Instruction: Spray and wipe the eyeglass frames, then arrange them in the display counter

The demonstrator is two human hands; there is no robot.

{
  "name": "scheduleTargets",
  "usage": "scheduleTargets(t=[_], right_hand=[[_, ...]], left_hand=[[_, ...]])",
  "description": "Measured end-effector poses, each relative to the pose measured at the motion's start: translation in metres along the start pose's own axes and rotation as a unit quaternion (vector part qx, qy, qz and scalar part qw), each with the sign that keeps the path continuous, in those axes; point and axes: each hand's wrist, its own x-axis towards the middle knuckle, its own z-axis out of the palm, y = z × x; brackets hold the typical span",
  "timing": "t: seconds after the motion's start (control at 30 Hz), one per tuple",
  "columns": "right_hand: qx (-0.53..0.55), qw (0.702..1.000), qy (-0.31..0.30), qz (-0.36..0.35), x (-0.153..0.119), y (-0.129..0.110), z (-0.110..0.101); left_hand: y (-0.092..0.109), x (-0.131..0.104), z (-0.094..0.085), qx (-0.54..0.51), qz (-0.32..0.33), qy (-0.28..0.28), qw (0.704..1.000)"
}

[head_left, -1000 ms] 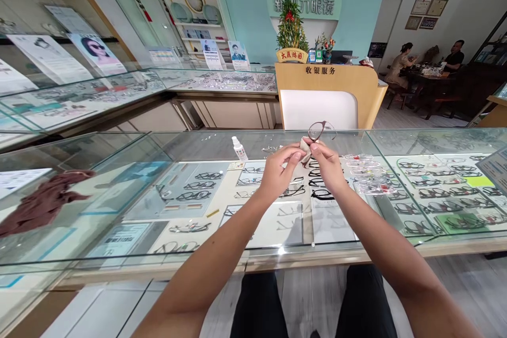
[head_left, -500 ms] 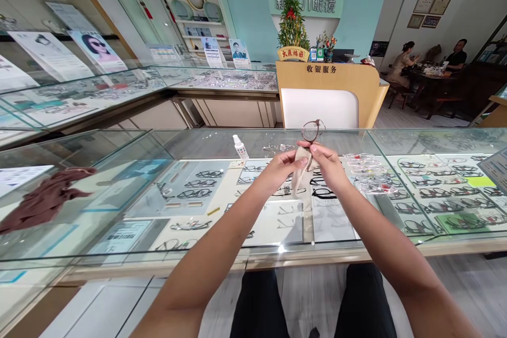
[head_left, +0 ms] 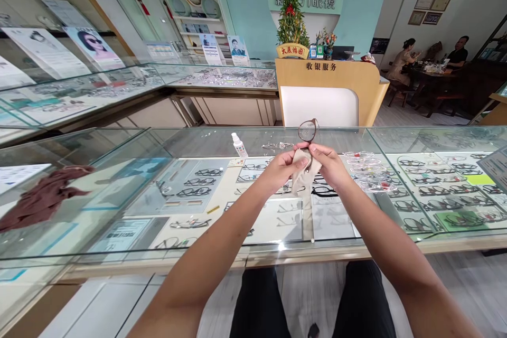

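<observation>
Above the glass counter (head_left: 119, 179), the left hand (head_left: 283, 168) and right hand (head_left: 330, 165) pinch a beige cloth (head_left: 304, 171) and a pair of glasses (head_left: 308, 131), lens upright. A spray bottle (head_left: 238, 145) stands near left, clear frames (head_left: 366, 171) just right; a brown rag (head_left: 39, 198) lies well apart, near the left edge.

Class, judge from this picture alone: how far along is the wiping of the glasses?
Done: the spray bottle stands set aside on the glass counter. In hand: the right hand holds the brown-framed glasses and the left hand grips the beige cloth against them, one lens sticking up uncovered. Left: whether either lens is clean cannot be told; a row of clear glasses lies beside the right hand.
</observation>
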Motion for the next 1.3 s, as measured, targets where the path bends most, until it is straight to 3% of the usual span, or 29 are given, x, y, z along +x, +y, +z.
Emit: scheduleTargets(t=[0.13,0.27,0.57,0.73,0.93,1.13,1.3], right_hand=[[-0.009,1.0,-0.009,0.005,0.001,0.004,0.0],[-0.012,1.0,-0.025,-0.013,0.001,0.006,0.004],[-0.044,0.998,-0.041,-0.026,0.0,0.004,0.006],[-0.035,0.999,0.006,-0.014,0.001,-0.002,0.003],[-0.002,0.999,0.043,-0.016,0.002,-0.005,0.001],[0.031,0.998,0.04,0.029,0.003,0.006,0.008],[0.014,1.0,0.026,0.012,0.004,0.013,0.01]], left_hand=[[0.003,-0.001,0.005,0.043,0.051,0.013,0.998],[0.002,-0.003,0.013,0.039,0.107,0.062,0.992],[-0.002,-0.004,0.018,0.088,0.173,0.142,0.971],[0.0,-0.001,0.013,0.141,0.155,0.089,0.974],[0.003,-0.001,0.01,0.122,0.127,0.019,0.984],[0.001,-0.004,0.014,0.064,0.108,0.083,0.989],[-0.004,-0.003,0.017,0.074,0.132,0.162,0.975]])
